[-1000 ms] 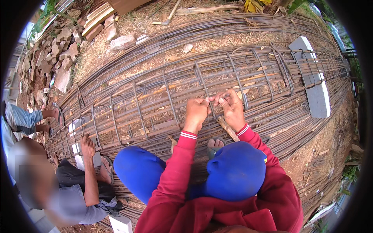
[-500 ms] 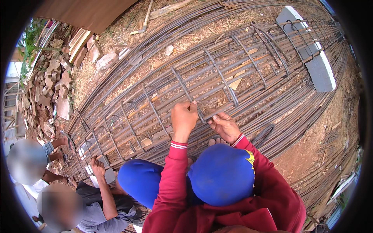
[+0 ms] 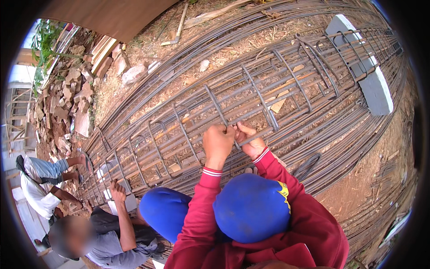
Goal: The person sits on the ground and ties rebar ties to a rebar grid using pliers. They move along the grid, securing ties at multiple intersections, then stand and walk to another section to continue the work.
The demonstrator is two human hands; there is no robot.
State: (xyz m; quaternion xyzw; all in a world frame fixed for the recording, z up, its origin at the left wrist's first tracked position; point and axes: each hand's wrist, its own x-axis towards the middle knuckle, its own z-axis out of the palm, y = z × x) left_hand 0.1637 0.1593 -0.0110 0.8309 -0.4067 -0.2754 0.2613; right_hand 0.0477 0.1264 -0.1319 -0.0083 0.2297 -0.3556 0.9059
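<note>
The rebar cage (image 3: 259, 96) runs from eight to two o'clock, probably heavy and stiff, best gripped by its long bars (image 3: 292, 119). Left hand (image 3: 217, 142) and right hand (image 3: 251, 142) curl together at a stirrup's (image 3: 216, 104) five-o'clock end; what they pinch, I cannot tell.

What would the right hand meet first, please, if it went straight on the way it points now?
The right hand would probably meet the left hand first, close by the steel stirrup, though depth there is unclear.
</note>
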